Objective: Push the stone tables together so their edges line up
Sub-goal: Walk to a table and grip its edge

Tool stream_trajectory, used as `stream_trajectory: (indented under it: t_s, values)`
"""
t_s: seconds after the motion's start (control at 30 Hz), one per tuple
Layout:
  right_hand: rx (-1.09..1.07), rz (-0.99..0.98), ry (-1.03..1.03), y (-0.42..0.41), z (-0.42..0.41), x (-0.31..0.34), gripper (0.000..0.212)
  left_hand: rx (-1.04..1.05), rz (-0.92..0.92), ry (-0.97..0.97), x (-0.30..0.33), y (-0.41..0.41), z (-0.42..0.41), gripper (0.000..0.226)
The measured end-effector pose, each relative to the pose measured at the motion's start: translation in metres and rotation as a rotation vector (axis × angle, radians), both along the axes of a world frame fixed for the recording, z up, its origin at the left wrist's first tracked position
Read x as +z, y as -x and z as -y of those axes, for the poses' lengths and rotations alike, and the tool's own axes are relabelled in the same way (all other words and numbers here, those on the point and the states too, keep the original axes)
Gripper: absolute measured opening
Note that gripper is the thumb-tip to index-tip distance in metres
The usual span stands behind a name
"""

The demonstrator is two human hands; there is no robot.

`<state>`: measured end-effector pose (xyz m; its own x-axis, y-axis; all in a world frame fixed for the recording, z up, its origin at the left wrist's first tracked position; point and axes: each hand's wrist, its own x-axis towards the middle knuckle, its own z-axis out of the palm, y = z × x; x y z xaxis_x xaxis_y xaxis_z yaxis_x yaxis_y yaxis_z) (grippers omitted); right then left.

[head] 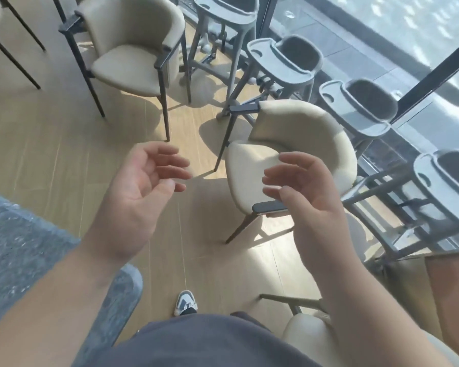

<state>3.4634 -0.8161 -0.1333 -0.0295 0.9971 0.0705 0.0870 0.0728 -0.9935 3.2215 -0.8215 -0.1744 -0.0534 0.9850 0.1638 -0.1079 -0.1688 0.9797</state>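
Observation:
A grey speckled stone table (19, 250) fills the lower left, its rounded corner showing under my left forearm. My left hand (141, 197) hovers in the air above the wooden floor, palm turned inward, fingers loosely curled, holding nothing. My right hand (302, 192) hangs level with it, fingers relaxed, in front of a beige chair and gripping nothing. Neither hand touches the table. Only one stone table is in view.
A beige armchair (302, 144) stands straight ahead, another (133, 51) at the back left, a third (308, 332) near my right hip. Several grey high chairs (284, 64) line the glass wall on the right. A brown table corner (435, 282) sits at the right. My shoe (185, 303) is on the floor.

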Motion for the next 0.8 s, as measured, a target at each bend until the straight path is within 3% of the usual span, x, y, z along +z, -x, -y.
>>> stream_trajectory:
  t_s: [0.3,0.53,0.8]
  values:
    - [0.012,-0.043,0.034,-0.001,-0.137,-0.011,0.040,0.042,-0.002,0.031,-0.004,-0.007,-0.122,0.040]
    - [0.256,-0.010,0.010,0.032,-0.265,-0.010,0.044,0.212,-0.015,-0.004,0.014,0.004,-0.214,0.039]
    - [0.555,-0.032,-0.033,0.131,-0.355,0.001,0.043,0.525,0.020,0.002,0.012,0.085,-0.241,0.036]
